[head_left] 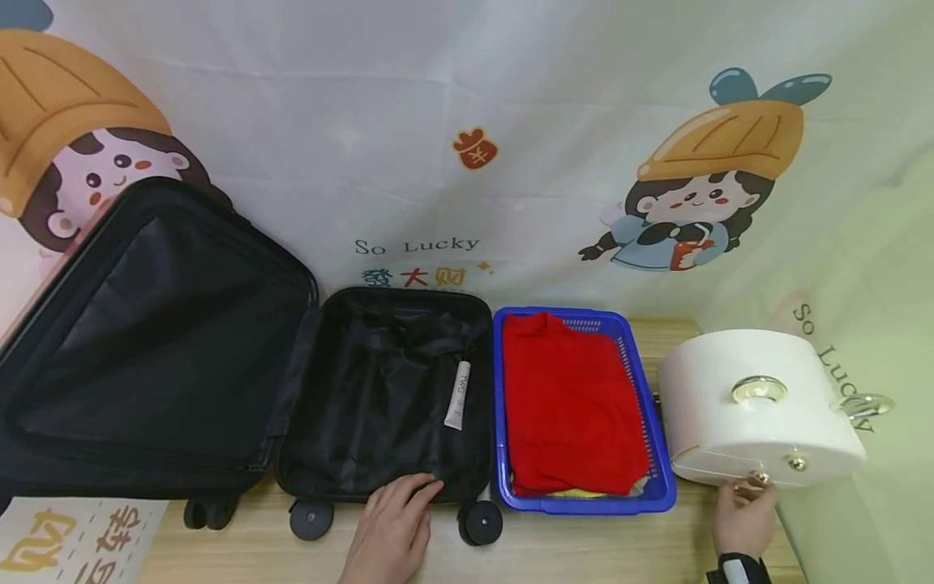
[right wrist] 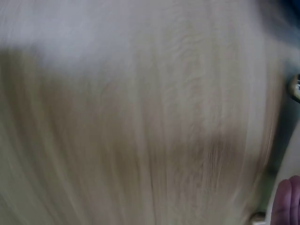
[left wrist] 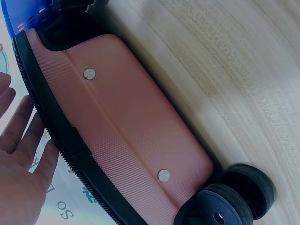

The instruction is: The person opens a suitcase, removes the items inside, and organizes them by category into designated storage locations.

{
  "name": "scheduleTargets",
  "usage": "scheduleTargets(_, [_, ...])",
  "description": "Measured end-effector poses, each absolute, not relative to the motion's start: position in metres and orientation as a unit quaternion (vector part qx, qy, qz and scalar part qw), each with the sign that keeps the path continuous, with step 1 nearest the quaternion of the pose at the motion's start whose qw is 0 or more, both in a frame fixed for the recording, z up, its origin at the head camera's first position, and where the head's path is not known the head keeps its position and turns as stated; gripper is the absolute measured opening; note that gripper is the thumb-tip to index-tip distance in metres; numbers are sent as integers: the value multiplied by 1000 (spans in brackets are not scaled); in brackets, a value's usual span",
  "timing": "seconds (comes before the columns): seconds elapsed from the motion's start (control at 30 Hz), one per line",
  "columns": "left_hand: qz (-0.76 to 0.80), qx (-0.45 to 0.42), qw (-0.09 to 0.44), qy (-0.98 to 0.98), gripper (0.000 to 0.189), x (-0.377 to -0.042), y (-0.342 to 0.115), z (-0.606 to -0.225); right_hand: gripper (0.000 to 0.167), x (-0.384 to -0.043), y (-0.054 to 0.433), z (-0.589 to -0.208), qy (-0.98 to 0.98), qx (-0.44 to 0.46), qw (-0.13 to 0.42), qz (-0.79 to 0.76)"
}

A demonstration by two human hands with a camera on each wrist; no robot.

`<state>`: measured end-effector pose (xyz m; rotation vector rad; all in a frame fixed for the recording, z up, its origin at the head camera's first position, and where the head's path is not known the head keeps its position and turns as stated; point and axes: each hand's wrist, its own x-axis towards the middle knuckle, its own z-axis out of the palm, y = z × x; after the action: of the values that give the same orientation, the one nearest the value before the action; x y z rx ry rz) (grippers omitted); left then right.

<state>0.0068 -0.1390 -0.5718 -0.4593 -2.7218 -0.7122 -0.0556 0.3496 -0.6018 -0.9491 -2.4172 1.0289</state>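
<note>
In the head view my left hand rests on the front rim of the open black-lined suitcase, its fingers relaxed and holding nothing. The left wrist view shows those fingers spread beside the zipper edge of the pink shell. A white tube lies inside the suitcase, toward its right side. At the far right, my right hand pinches a small gold knob low on the front of a white rounded box. The right wrist view is blurred, with only fingertips showing beside the box.
The suitcase lid stands open on the left. A blue basket with folded red cloth sits between suitcase and white box. Black wheels stick out at the suitcase's front. Behind hangs a printed cloth.
</note>
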Motion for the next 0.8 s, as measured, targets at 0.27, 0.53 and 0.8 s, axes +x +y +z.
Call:
scheduleTargets(0.27, [-247,-160,146,-944,45,6,-138,-572,49,-48,353,-598,-873,-308,157,343])
scheduleTargets(0.53, [-248,-146,133,-948,43,3,-141,-567,57,-36,355,-595,-866,-316,136,364])
scheduleTargets(0.8, [-217,-109,52,-969,33,-37,-151,-543,65,-21,356,-595,-841,-327,135,408])
